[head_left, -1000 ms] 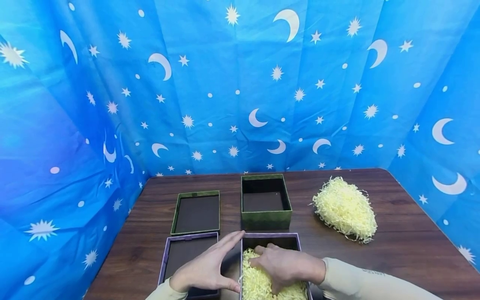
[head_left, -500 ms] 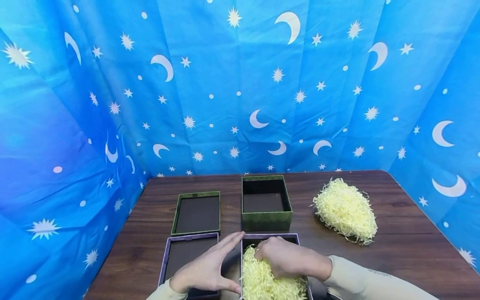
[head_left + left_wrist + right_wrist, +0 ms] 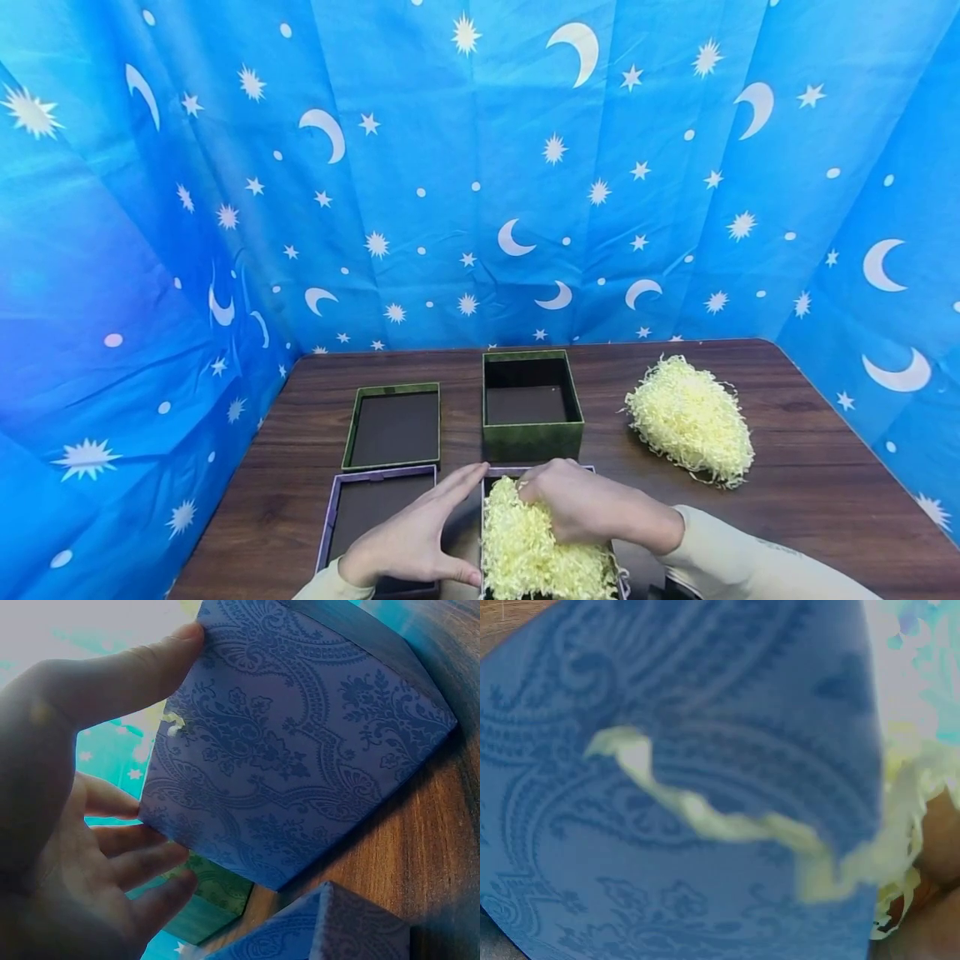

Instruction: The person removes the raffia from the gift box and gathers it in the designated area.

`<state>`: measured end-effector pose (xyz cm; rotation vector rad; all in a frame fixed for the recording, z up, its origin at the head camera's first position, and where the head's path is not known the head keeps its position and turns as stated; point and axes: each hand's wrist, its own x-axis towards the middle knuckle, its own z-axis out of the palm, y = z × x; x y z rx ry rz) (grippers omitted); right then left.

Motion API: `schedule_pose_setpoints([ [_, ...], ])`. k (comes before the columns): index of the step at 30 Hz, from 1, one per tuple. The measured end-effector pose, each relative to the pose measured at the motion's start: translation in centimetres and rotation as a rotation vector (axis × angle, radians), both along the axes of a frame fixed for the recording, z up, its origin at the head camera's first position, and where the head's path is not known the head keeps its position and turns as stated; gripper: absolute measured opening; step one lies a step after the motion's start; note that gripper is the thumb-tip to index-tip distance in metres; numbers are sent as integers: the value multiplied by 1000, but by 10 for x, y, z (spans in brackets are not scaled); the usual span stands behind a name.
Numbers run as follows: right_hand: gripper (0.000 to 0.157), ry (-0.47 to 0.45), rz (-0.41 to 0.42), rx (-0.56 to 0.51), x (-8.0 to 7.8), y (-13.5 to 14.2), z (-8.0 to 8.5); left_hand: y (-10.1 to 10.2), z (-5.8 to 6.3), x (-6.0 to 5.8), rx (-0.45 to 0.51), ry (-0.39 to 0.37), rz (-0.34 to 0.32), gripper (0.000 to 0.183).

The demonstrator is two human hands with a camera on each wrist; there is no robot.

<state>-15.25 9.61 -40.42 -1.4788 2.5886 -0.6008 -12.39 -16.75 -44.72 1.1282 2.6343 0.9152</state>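
Note:
A purple patterned box (image 3: 300,742) stands at the near middle of the table, filled with pale yellow shredded paper (image 3: 543,567). My left hand (image 3: 412,533) rests along its left side. In the left wrist view the thumb touches one end of the rim and the outstretched fingers lie towards the other. My right hand (image 3: 603,508) is in the box's far right part, its fingers curled into the paper, and a clump rises at them. The fingertips are hidden. The right wrist view shows the box wall with a loose strand (image 3: 727,821) hanging over it.
A purple lid (image 3: 375,508) lies inside up left of the filled box, partly behind my left arm. Beyond it lies a green lid (image 3: 393,429). An open green box (image 3: 532,440) stands behind the purple one. A heap of shredded paper (image 3: 690,421) sits at the right.
My right hand has lifted from low in the box and shifted slightly right, drawing the shredded paper upward; the filling stands higher and looser. The left hand has stayed in place.

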Motion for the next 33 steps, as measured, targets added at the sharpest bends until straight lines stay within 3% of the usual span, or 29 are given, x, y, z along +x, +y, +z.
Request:
schedule_pose_setpoints([
  [6,43,-3,-34,19,0,4,4,-1,0,-1,-11,-42,12,114],
  [19,44,3,-14,-54,1,14,22,0,-1,-1,2,20,-15,119],
  [26,42,-31,-60,-45,3,19,37,0,1,0,9,-37,6,119],
  [33,43,-44,-103,-61,6,26,50,0,-1,0,7,11,-4,118],
])
